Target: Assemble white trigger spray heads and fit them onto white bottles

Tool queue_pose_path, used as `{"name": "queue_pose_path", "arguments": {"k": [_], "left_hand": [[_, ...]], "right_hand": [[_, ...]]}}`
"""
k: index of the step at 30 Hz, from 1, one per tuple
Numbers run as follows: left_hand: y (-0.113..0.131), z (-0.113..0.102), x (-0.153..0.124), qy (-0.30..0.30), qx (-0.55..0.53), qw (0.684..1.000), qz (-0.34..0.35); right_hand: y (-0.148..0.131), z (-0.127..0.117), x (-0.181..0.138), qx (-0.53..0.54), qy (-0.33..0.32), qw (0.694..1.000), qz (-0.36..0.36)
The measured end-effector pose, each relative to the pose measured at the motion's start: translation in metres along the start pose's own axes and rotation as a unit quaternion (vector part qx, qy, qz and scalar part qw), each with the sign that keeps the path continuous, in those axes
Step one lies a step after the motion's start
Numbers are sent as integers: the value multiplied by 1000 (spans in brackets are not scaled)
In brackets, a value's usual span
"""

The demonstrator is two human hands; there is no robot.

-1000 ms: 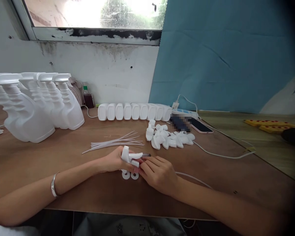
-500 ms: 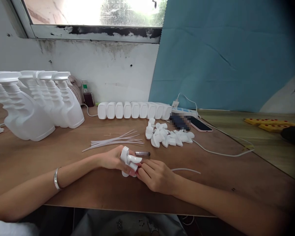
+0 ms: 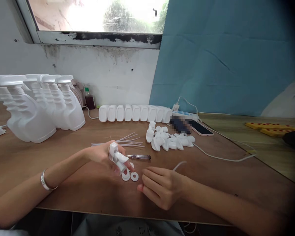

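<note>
the left hand [image 3: 102, 154] has drawn left of where it was half a second ago, its fingers grasping a white sprayer head [image 3: 119, 160] that tilts down to the right above the table [image 3: 88, 193], nearer the front edge than the back. just below it, the white rings [image 3: 134, 176], mostly hidden a moment earlier, now show, one of them whole. toward the back edge from these, a screwdriver [image 3: 139, 157] bares more of its metal shaft than before. the right hand [image 3: 162, 186] has come away from the sprayer head and shifted toward the front edge, its fingers curled; i cannot tell whether it grasps anything, though a thin tube [image 3: 179, 166] sticks out behind it.

around them, toward the table's left, white spray bottles [image 3: 34, 114] stand in a cluster. next comes a green-capped bottle [image 3: 89, 101] at the back edge. the left hand blocks part of a bundle of white sticks [image 3: 127, 144]. a row of white containers [image 3: 136, 113] lines the back edge; between its right end and the right hand lies a pile of white plastic parts [image 3: 162, 139]. farther right, a phone [image 3: 201, 128] lies near the back right corner, and a white cable [image 3: 223, 159] loops toward the right edge.
</note>
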State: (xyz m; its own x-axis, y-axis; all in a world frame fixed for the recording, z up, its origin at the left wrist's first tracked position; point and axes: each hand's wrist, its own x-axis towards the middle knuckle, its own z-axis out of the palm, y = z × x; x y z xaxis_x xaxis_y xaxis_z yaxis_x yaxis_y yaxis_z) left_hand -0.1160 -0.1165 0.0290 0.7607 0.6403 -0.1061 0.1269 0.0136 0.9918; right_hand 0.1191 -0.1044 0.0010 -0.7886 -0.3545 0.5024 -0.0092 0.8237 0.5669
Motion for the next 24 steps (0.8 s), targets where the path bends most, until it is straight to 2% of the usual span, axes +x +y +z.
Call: {"name": "queue_pose_path", "arguments": {"k": [3,5,7,9,11,13,16,20,24], "left_hand": [[3,11,2,-60,-77,995,-39],[0,17,5,-80,-136,987,-30],[-5,18,6,-63,-207,976,17],[-12,14,3,-41,-271,960,62],[-17,13,-1,-44,-304,949,68],[-16,19,-3,-98,-307,947,13],[-8,43,2,-174,-270,942,-98],[0,78,18,-132,-223,952,-161],[-4,90,29,-55,-246,955,-157]], "right_hand": [[17,-5,16,-31,1,999,31],[32,-4,30,-31,20,998,41],[49,2,43,-10,32,998,51],[66,13,53,1,16,997,77],[79,28,60,19,-12,995,96],[87,45,67,40,-37,991,121],[86,70,81,56,-110,982,145],[73,96,105,66,-220,963,142],[64,118,127,114,-276,949,105]]}}
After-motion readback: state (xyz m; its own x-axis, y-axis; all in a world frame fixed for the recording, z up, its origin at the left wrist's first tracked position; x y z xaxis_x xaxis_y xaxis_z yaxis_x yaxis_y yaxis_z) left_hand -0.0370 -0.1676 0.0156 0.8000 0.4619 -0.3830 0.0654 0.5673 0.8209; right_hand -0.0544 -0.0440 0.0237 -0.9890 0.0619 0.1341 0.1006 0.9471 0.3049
